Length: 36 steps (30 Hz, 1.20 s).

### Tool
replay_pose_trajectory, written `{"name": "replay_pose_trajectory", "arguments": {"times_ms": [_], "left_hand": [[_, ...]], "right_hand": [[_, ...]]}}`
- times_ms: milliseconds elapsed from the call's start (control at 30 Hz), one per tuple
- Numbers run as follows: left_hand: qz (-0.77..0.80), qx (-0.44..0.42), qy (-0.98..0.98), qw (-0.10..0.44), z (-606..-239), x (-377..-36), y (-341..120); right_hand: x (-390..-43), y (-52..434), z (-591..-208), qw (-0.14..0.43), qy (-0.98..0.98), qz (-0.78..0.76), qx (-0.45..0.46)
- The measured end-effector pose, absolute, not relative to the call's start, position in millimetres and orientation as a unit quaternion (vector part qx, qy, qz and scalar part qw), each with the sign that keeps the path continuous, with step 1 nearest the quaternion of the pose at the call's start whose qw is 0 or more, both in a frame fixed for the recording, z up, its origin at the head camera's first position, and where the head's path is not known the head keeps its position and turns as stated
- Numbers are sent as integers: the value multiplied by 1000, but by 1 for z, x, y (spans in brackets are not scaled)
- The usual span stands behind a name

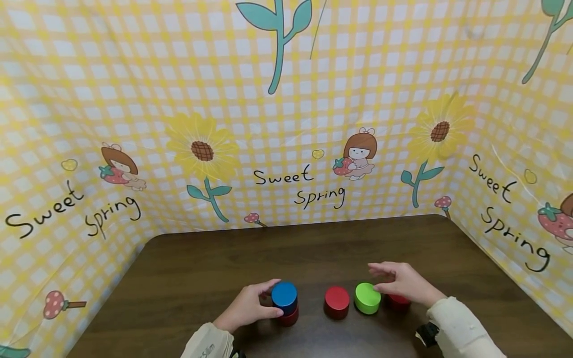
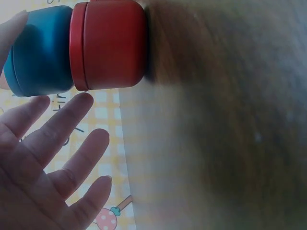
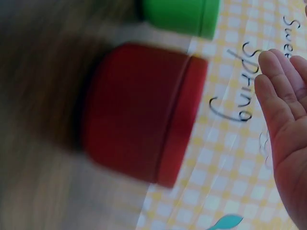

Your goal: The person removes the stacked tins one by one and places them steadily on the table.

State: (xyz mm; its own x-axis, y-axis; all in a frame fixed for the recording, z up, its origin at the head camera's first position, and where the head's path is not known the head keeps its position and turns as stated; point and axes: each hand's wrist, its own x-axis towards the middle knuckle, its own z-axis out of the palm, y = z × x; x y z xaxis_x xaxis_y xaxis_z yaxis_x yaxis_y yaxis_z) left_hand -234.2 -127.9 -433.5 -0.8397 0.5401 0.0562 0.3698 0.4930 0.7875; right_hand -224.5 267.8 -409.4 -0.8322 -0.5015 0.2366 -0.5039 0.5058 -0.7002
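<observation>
Dark wood-grain table [image 1: 201, 268], smooth with a dull sheen. On it, round tins, seemingly painted metal with a satin finish: blue tin [image 1: 284, 295] atop a red tin [image 2: 112, 45], a second red tin [image 1: 336, 301] right of that stack, then a green tin [image 1: 367, 298]. Behind the table, glossy, creased plastic sheeting [image 1: 286, 124], printed in yellow check.

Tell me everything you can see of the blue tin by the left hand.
The blue tin is a short round can with a flat lid and a smooth matte, painted-metal look. It stands upright, stacked on a red tin of like shape, on the dark wooden table, left of the row. The left wrist view shows its base flush on the red lid. The left hand cups the stack with straight fingers; a fingertip touches the blue tin's side.
</observation>
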Motion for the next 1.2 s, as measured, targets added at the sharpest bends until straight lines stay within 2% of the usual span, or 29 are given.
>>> {"name": "replay_pose_trajectory", "arguments": {"times_ms": [233, 467, 867, 1200], "left_hand": [[426, 268, 857, 108, -433, -237, -127], [429, 263, 858, 106, -434, -240, -126], [436, 269, 850, 121, -438, -237, -128], [434, 278, 847, 134, -437, -238, -126]], "right_hand": [[-228, 247, -405, -4, -862, 416, 291], [-234, 228, -412, 17, -857, 425, 289], [-237, 187, -411, -31, -821, 474, 316], [-244, 154, -418, -23, -802, 503, 322]]}}
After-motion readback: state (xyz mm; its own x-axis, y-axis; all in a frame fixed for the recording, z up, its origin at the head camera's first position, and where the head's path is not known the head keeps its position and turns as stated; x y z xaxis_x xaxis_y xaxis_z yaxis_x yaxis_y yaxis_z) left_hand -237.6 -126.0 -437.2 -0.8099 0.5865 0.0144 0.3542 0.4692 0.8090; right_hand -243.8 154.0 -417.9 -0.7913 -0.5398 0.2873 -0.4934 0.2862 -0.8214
